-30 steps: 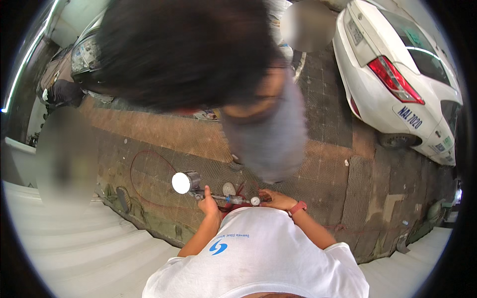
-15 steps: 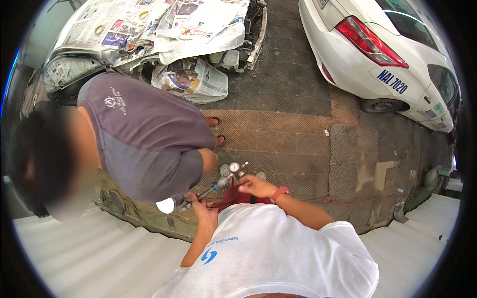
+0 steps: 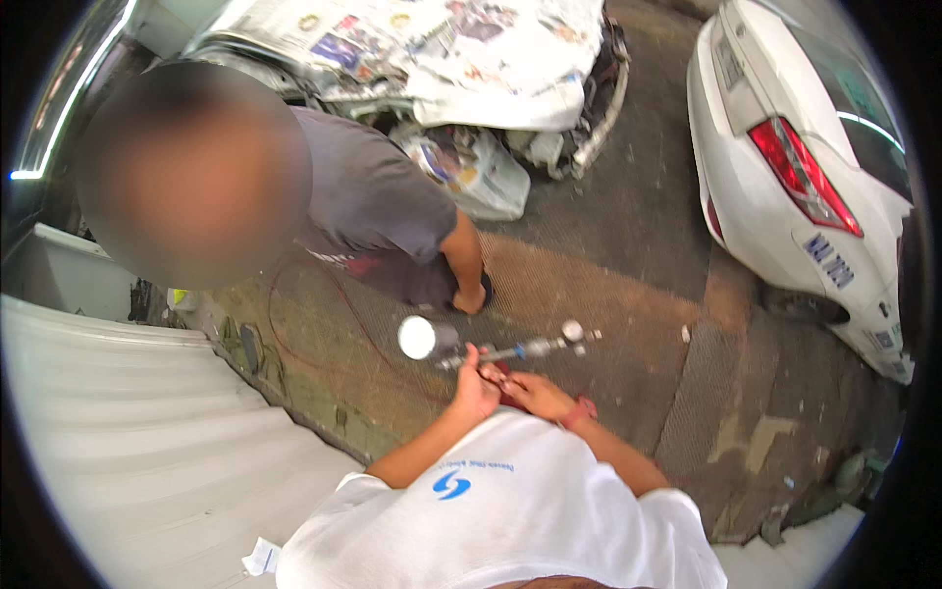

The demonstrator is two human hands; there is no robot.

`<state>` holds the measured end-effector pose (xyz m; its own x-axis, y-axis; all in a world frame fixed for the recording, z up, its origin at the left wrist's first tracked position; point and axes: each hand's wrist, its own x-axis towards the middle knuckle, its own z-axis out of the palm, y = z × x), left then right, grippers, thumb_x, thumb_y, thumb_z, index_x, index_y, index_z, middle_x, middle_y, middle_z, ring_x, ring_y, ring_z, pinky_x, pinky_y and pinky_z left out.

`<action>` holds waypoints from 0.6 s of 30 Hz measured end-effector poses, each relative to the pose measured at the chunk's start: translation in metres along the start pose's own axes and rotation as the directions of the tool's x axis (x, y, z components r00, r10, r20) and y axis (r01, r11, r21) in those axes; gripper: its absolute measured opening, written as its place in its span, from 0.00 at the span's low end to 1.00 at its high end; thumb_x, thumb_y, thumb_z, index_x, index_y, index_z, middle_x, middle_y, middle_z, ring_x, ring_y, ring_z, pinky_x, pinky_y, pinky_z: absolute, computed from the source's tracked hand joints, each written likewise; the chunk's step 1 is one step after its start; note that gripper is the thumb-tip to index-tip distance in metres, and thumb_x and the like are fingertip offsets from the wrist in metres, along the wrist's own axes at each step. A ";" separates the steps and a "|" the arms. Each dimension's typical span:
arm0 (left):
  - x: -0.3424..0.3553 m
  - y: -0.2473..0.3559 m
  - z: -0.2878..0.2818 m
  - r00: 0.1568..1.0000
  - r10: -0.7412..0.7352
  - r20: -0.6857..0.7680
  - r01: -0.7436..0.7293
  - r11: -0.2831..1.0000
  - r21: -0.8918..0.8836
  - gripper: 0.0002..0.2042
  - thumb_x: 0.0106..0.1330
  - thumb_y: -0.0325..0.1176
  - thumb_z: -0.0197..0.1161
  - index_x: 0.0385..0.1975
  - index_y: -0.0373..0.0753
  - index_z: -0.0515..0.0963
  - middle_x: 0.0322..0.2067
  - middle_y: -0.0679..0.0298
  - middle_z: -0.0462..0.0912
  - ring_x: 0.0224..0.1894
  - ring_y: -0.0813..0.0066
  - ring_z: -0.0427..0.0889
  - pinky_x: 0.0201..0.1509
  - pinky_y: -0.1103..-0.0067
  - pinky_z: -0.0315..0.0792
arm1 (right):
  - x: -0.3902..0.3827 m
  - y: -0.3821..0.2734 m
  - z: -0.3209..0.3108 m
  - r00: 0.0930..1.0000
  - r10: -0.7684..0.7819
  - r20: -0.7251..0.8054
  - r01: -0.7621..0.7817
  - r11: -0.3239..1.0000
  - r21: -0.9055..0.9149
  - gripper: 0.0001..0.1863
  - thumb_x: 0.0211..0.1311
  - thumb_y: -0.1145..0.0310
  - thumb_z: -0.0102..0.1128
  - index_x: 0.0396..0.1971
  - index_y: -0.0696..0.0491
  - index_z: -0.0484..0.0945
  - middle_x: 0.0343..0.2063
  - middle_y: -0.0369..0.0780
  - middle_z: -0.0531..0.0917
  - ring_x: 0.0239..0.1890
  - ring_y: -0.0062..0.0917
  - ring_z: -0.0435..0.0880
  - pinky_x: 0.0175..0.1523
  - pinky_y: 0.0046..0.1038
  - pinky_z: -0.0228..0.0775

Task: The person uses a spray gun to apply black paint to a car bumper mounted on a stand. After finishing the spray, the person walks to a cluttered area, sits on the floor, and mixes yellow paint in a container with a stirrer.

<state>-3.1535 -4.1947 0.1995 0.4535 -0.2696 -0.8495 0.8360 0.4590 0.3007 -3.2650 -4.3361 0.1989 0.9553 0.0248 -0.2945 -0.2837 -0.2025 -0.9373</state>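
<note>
Spray gun point(image 3: 520, 350) is in front of the person's waist, close to level: cup point(image 3: 417, 338) at the left end, round gauge point(image 3: 573, 331) at the right. Left hand point(image 3: 478, 395) has its grip clamped on the gun near the cup. Right hand point(image 3: 540, 395) has fingers bunched against the left; can't tell if they hold anything. Reddish band point(image 3: 580, 412) on right wrist.

Vs half a second ago: gun less tilted, cup now clear of the co-worker point(image 3: 383, 206), who was bent over and is more upright. Right hand has shifted from below the gauge to the left hand.

Markings: blue logo point(image 3: 453, 484) plus small lettering on the white shirt point(image 3: 549, 520), dark blue characters on the white car point(image 3: 736, 187), print on newspaper sheets point(image 3: 510, 88).
</note>
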 end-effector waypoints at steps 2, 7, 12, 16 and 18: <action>0.006 -0.012 0.015 0.995 -0.027 0.101 0.027 1.000 -0.005 0.18 0.77 0.59 0.57 0.43 0.50 0.70 0.16 0.72 0.62 0.22 0.73 0.66 0.34 0.70 0.67 | -0.008 -0.002 -0.016 0.994 0.057 -0.096 -0.063 0.996 -0.064 0.21 0.78 0.52 0.54 0.48 0.56 0.83 0.41 0.50 0.87 0.44 0.41 0.87 0.50 0.39 0.76; 0.039 -0.024 0.038 0.923 -0.321 0.215 0.253 0.923 0.291 0.17 0.78 0.59 0.55 0.44 0.53 0.69 0.21 0.73 0.68 0.29 0.71 0.72 0.39 0.69 0.70 | -0.023 0.013 -0.039 0.966 0.134 -0.221 -0.123 0.990 0.063 0.16 0.78 0.58 0.56 0.42 0.57 0.82 0.27 0.42 0.81 0.31 0.25 0.79 0.40 0.33 0.73; 0.080 -0.044 0.099 0.840 -0.430 0.331 0.251 0.849 0.465 0.15 0.79 0.56 0.56 0.45 0.52 0.71 0.20 0.73 0.68 0.32 0.73 0.76 0.50 0.68 0.75 | -0.026 0.037 -0.067 0.862 0.260 -0.436 -0.195 0.963 0.187 0.16 0.76 0.58 0.60 0.43 0.57 0.83 0.31 0.44 0.86 0.32 0.27 0.80 0.43 0.33 0.75; 0.098 -0.036 0.175 0.753 -0.478 0.453 0.203 0.822 0.532 0.16 0.80 0.56 0.53 0.45 0.50 0.71 0.18 0.75 0.62 0.28 0.77 0.72 0.60 0.69 0.75 | 0.000 0.027 -0.107 0.799 0.439 -0.411 -0.224 0.852 0.473 0.16 0.77 0.60 0.61 0.44 0.60 0.83 0.31 0.38 0.84 0.35 0.22 0.79 0.44 0.30 0.75; 0.113 -0.025 0.213 0.704 -0.518 0.487 0.202 0.803 0.561 0.16 0.80 0.56 0.53 0.45 0.50 0.70 0.17 0.75 0.60 0.27 0.78 0.71 0.61 0.68 0.75 | 0.019 0.015 -0.130 0.796 0.341 -0.501 -0.118 0.898 0.424 0.15 0.76 0.61 0.61 0.45 0.60 0.83 0.33 0.39 0.86 0.35 0.21 0.81 0.44 0.30 0.75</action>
<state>-3.0573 -4.4173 0.1887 0.0369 -0.8392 -0.5425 0.9359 -0.1613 0.3131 -3.2398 -4.4663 0.2036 0.7048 -0.5396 -0.4605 -0.4027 0.2300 -0.8860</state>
